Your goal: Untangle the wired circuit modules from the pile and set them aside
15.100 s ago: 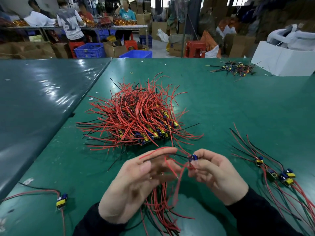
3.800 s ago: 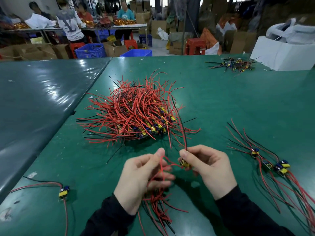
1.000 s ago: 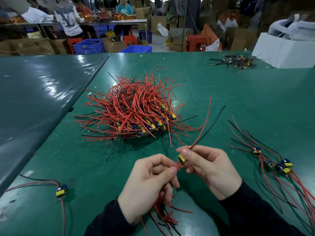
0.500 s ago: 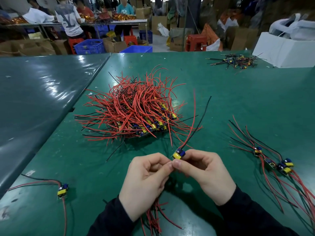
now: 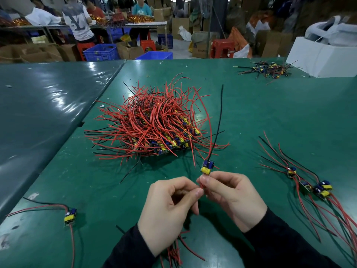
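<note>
Now upright module, wires skyward

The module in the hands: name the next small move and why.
Probably carry the module right to the set-aside group: both hands pinch its lower wires, and its upper wires stand above the pile, seemingly free.

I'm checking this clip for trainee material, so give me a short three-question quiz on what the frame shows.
1. True or false: the held module has a black wire pointing up.
2. Where do the separated modules lie? A) right of the hands B) inside the white box C) on top of the pile
3. Fill in: the left hand pinches the module's ___ wires below the right hand.

Key: 1 true; 2 A; 3 red.
</note>
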